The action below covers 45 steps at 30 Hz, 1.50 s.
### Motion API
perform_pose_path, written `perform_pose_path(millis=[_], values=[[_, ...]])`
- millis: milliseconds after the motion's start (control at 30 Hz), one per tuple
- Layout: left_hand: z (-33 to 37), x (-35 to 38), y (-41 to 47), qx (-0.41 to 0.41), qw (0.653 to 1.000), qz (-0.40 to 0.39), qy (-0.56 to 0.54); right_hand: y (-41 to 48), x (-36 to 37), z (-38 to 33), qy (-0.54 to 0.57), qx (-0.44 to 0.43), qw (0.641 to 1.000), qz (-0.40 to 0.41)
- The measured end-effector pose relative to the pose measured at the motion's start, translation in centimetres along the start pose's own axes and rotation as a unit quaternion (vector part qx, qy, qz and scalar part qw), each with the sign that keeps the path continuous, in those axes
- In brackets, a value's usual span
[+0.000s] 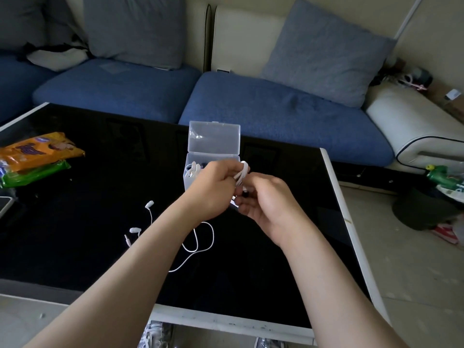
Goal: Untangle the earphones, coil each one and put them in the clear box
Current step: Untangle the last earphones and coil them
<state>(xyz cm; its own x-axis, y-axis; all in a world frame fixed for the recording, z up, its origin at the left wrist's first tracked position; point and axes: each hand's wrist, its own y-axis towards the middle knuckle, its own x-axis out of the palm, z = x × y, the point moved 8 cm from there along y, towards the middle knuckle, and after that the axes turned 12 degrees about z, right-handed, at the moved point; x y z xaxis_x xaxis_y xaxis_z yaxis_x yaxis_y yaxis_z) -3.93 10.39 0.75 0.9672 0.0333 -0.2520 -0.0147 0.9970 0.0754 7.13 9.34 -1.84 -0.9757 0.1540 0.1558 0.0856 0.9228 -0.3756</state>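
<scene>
A clear plastic box (213, 140) stands open on the black table, its lid upright. Inside it lies a coiled white earphone (192, 170). Just in front of the box my left hand (213, 189) has white cable (241, 173) wound around its fingers. My right hand (266, 199) sits close beside it and pinches the cable's end, with a small dark part between its fingers. A second white earphone (198, 243) lies loose on the table below my left forearm, its two earbuds (149, 204) and plug off to the left.
The glossy black table (100, 209) has a white rim. Orange and green snack packets (37, 156) lie at its left edge. A blue sofa with grey cushions (276, 109) runs behind it. A green bottle and clutter (442, 177) sit on the floor at right.
</scene>
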Motion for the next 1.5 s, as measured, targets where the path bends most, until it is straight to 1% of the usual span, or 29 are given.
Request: perform_pose_path(millis=[67, 167, 200, 233, 300, 333, 367, 400, 467, 533, 600, 700, 733, 800, 867, 933, 1000, 1067, 1100, 1167, 1200, 1267, 1367, 1400, 1500], values=[[0.3, 0.2, -0.2, 0.038, 0.997, -0.028, 0.066, 0.3, -0.4, -0.1, -0.052, -0.039, 0.998, 0.021], [0.3, -0.1, -0.2, 0.057, 0.992, -0.028, 0.11, 0.4, -1.0, -0.3, -0.16, -0.118, 0.979, 0.048], [0.1, -0.2, -0.2, 0.057, 0.991, -0.027, 0.119, 0.3, -1.0, -0.6, -0.209, -0.161, 0.964, 0.042], [-0.2, -0.2, -0.1, 0.06, 0.989, -0.028, 0.13, 0.0, -1.0, -1.0, -0.263, -0.211, 0.941, 0.035], [-0.9, -0.5, 0.1, 0.071, 0.983, -0.027, 0.165, -0.4, -0.8, -1.6, -0.354, -0.307, 0.883, 0.034], [-1.2, -0.7, 0.1, 0.066, 0.982, -0.026, 0.178, -0.6, -0.7, -1.8, -0.373, -0.344, 0.861, 0.04], [-1.7, -0.9, 0.1, 0.054, 0.982, -0.026, 0.176, -0.9, -0.6, -2.1, -0.374, -0.371, 0.849, 0.046], [-1.9, -1.1, 0.0, 0.035, 0.986, -0.025, 0.16, -1.0, -0.5, -2.3, -0.363, -0.384, 0.848, 0.049], [-2.4, -1.3, -0.2, -0.025, 0.997, -0.024, 0.076, -0.8, -0.7, -2.8, -0.309, -0.371, 0.874, 0.06], [-2.8, -1.3, -0.4, -0.104, 0.994, -0.018, -0.027, -0.2, -1.7, -3.0, -0.259, -0.343, 0.898, 0.094], [-3.2, -1.5, -0.3, -0.168, 0.981, 0.002, -0.092, 1.0, -3.2, -2.5, -0.263, -0.317, 0.899, 0.148], [-3.7, -1.9, -0.3, -0.233, 0.96, 0.026, -0.153, 3.1, -5.4, 0.0, -0.312, -0.219, 0.902, 0.201], [-3.9, -2.1, -0.3, -0.255, 0.951, 0.036, -0.171, 3.6, -5.9, 1.1, -0.342, -0.194, 0.897, 0.204], [-4.6, -2.5, -0.4, -0.292, 0.932, 0.064, -0.202, 4.4, -5.6, 2.8, -0.418, -0.188, 0.87, 0.18], [-5.3, -3.0, -0.4, -0.326, 0.908, 0.107, -0.239, 5.0, -4.1, 4.0, -0.47, -0.21, 0.846, 0.138], [-5.9, -3.4, -0.5, -0.359, 0.883, 0.146, -0.266, 5.7, -2.3, 5.2, -0.521, -0.247, 0.812, 0.096], [-6.1, -3.5, -0.7, -0.376, 0.87, 0.165, -0.272, 6.5, -1.0, 6.4, -0.571, -0.265, 0.775, 0.058], [-5.9, -3.5, -0.9, -0.383, 0.872, 0.158, -0.262, 7.0, -0.5, 7.5, -0.609, -0.253, 0.751, 0.032], [-5.8, -3.5, -1.0, -0.384, 0.875, 0.148, -0.254, 7.2, -0.6, 7.9, -0.629, -0.249, 0.736, 0.029], [-5.6, -3.6, -0.9, -0.386, 0.882, 0.132, -0.235, 7.6, -0.7, 8.0, -0.664, -0.252, 0.702, 0.049], [-5.5, -3.7, -0.7, -0.385, 0.885, 0.126, -0.229, 7.7, -1.0, 7.9, -0.667, -0.251, 0.698, 0.063], [-5.4, -3.9, -0.2, -0.381, 0.888, 0.122, -0.227, 8.3, -1.4, 7.7, -0.65, -0.228, 0.721, 0.078], [-5.9, -4.1, 0.8, -0.358, 0.899, 0.136, -0.214, 8.8, -1.7, 7.3, -0.614, -0.2, 0.76, 0.079], [-6.1, -4.2, 1.0, -0.349, 0.902, 0.144, -0.209, 8.8, -1.7, 7.1, -0.609, -0.198, 0.764, 0.076], [-6.5, -4.1, 1.2, -0.337, 0.905, 0.154, -0.208, 8.6, -2.3, 6.8, -0.619, -0.185, 0.759, 0.08]])
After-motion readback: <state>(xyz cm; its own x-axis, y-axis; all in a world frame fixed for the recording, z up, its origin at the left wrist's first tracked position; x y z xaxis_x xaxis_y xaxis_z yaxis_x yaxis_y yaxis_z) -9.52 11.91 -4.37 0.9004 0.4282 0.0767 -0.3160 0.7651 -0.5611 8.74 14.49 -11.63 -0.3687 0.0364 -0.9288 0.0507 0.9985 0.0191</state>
